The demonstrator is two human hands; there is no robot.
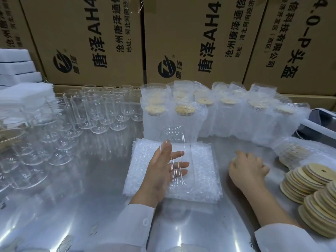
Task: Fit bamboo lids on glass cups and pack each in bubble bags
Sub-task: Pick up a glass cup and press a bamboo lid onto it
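My left hand (163, 168) grips a clear glass cup (175, 142), held upside down above a stack of flat bubble bags (205, 171) on the steel table. My right hand (247, 168) lies palm down to the right of the stack, fingers curled over a bamboo lid (234, 159) of which only an edge shows. Loose bamboo lids (312, 186) lie fanned in rows at the right edge. Several packed cups in bubble bags (183, 113) stand in a row behind the stack.
Many bare glass cups (94, 113) crowd the left half of the table. White foam sheets (20, 70) are piled at the far left. Large cardboard boxes (181, 42) wall off the back. A grey device (320, 122) sits at the far right.
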